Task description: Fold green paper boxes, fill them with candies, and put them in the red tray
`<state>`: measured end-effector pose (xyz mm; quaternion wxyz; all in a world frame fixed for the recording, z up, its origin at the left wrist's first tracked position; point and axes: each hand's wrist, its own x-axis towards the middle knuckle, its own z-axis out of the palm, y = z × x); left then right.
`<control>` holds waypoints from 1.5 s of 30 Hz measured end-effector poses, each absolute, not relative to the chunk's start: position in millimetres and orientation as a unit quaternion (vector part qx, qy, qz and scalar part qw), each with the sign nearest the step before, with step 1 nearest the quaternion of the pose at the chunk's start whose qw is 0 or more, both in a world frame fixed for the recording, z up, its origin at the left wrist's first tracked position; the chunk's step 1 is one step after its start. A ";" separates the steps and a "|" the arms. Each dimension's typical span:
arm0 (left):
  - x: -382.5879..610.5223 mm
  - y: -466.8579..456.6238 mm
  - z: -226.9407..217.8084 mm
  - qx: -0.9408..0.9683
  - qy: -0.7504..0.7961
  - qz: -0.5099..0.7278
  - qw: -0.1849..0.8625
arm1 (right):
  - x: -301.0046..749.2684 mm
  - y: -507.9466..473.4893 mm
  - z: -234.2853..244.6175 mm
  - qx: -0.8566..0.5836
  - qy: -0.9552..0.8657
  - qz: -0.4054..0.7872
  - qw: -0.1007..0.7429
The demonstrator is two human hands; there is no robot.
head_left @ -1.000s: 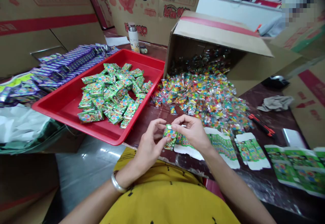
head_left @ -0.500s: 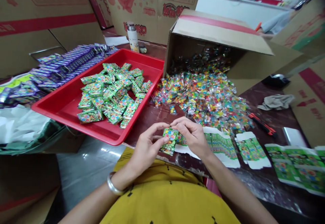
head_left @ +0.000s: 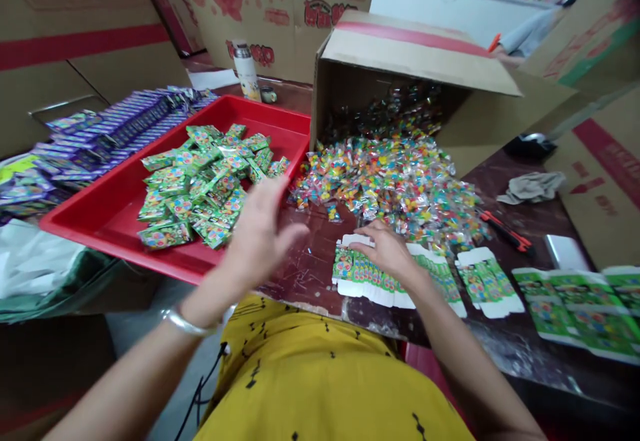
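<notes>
My left hand (head_left: 260, 234) hovers blurred over the near right corner of the red tray (head_left: 113, 204), fingers spread and nothing in it. The tray holds a heap of small green boxes (head_left: 205, 178). My right hand (head_left: 385, 251) lies on a row of flat green-and-white cartons (head_left: 367, 278) at the table's front edge, fingertips on their far edge, gripping nothing that I can see. Just beyond it spreads a pile of colourful wrapped sweets (head_left: 395, 178).
The sweets spill from a cardboard box on its side (head_left: 415, 48). Purple packs (head_left: 110, 128) lie left of the tray, a flask (head_left: 245, 71) behind it. More flat cartons (head_left: 575, 301), an orange cutter (head_left: 503, 228) and a grey cloth (head_left: 530, 188) lie to the right.
Both hands held a small green box before my chest; now neither holds it. My left hand swung left towards the tray and my right dropped onto the flat cartons.
</notes>
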<state>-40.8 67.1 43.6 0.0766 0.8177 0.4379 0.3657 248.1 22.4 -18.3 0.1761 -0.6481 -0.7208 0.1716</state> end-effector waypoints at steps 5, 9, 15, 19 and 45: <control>25.3 8.6 -32.9 0.838 0.433 0.223 0.247 | 236.6 28.7 -29.3 -0.620 -0.757 0.126 0.165; 29.5 4.6 -43.3 0.821 0.453 0.238 0.254 | 234.8 27.7 -23.8 -0.590 -0.749 0.154 0.262; 14.2 7.4 -9.5 0.695 0.389 0.318 0.515 | 231.2 10.0 20.9 -0.529 -0.623 0.372 0.441; 13.2 9.4 11.1 0.535 0.286 0.278 0.745 | 221.0 -0.5 44.2 -0.493 -0.586 0.434 0.475; 15.3 -2.9 11.5 0.463 0.354 0.397 0.708 | 194.6 -32.4 30.1 -0.525 -0.547 0.420 0.499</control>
